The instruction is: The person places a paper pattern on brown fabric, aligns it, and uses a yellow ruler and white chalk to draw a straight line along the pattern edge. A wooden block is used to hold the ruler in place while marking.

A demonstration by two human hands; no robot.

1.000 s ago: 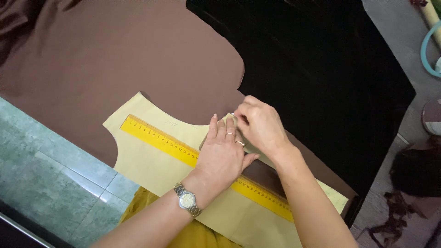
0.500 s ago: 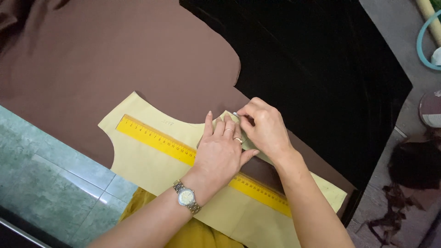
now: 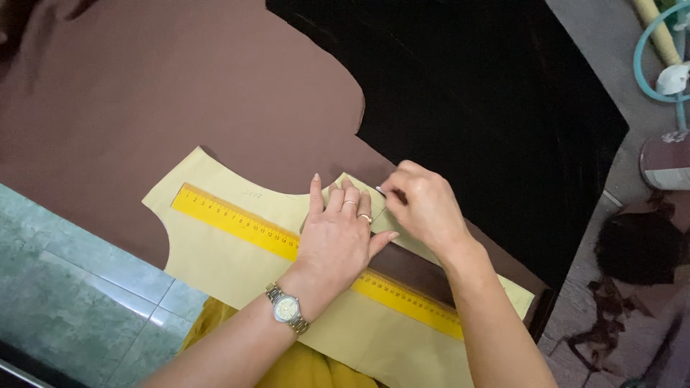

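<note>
A pale yellow paper pattern (image 3: pixel 215 251) lies on brown fabric (image 3: pixel 180 93). A yellow ruler (image 3: pixel 230 219) rests diagonally across the pattern. My left hand (image 3: pixel 341 237), with a wristwatch and rings, presses flat on the pattern and ruler, fingers spread. My right hand (image 3: pixel 424 208) pinches a small white piece of chalk (image 3: pixel 381 191) against the pattern's upper edge, just beside my left fingertips. Both hands touch each other. Part of the ruler is hidden under my left hand.
The fabric lies over a black surface (image 3: pixel 489 108). Green floor tiles (image 3: pixel 65 287) show at lower left. A teal hoop (image 3: pixel 647 50), a round tin (image 3: pixel 665 162) and dark fabric scraps (image 3: pixel 632 251) sit on the right. Mustard yellow clothing (image 3: pixel 287 366) is at the bottom.
The view has shifted a little. My right hand has slid slightly along the pattern's edge with the chalk. My left hand stays pressed in place.
</note>
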